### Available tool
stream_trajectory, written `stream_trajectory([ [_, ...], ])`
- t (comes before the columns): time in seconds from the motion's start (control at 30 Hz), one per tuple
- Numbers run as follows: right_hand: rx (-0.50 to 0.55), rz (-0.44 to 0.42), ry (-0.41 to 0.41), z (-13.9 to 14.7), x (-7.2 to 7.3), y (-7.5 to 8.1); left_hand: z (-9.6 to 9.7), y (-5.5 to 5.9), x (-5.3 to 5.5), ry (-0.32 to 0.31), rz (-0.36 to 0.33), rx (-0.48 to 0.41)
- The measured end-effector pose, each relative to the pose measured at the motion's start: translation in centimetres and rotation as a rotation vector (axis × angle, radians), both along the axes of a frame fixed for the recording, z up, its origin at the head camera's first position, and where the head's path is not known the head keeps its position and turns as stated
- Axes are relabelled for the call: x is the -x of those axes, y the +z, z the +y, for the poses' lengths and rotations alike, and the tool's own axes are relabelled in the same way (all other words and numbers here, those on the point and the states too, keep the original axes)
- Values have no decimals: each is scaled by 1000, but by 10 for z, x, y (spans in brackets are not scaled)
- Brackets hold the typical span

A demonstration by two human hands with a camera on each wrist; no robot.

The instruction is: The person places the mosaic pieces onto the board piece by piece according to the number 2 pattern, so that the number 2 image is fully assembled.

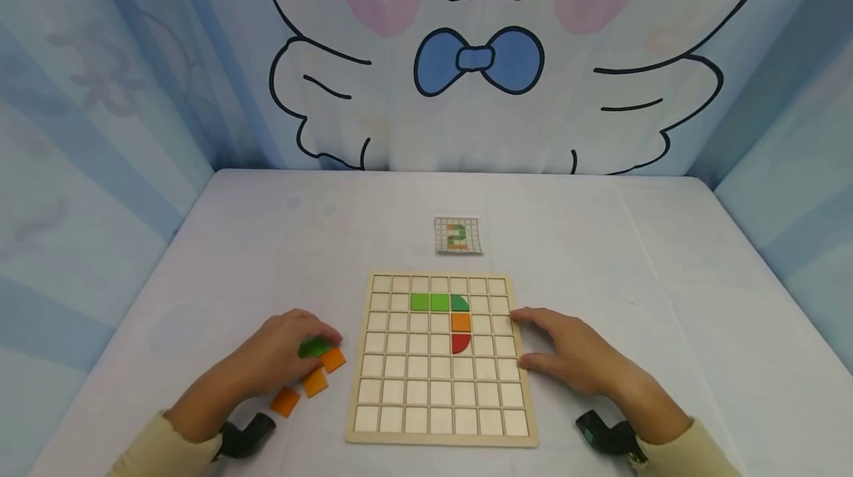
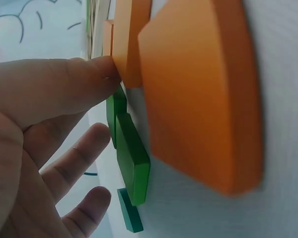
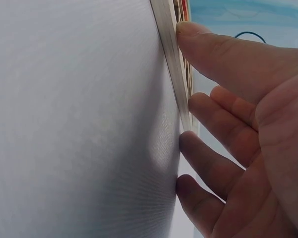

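Observation:
My left hand (image 1: 280, 349) is over loose tiles left of the board, fingers loosely bent. Its thumb tip is right at an orange tile (image 2: 129, 44) in the left wrist view. Green tiles (image 2: 134, 158) lie under the fingers, partly hidden in the head view. A nearer orange tile (image 2: 193, 94) lies beside them. On the wooden grid board (image 1: 440, 438) sit two light green squares (image 1: 429, 302), a dark green quarter-circle (image 1: 459, 303), an orange square (image 1: 460, 322) and a red quarter-circle (image 1: 460, 344). My right hand (image 1: 580, 351) touches the board's right edge with spread thumb and fingers.
A small pattern card (image 1: 457, 235) showing a figure 2 on a grid lies behind the board. The white table (image 1: 633, 262) ends at a printed cloth backdrop (image 1: 480, 129), with cloth on both sides.

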State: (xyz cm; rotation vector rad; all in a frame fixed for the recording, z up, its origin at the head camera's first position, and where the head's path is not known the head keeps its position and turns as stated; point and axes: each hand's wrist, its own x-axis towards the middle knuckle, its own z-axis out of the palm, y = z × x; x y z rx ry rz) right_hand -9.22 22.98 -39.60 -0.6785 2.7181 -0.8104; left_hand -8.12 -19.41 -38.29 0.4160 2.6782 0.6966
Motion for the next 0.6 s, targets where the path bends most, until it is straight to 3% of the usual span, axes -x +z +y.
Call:
stream_trajectory([
  [0.23,11,10,4,0,0,-1,3,-1,3,-30,19,-4],
  [0.6,8,7,1,0,1,-1,4,-2,5,-83,126,3],
])
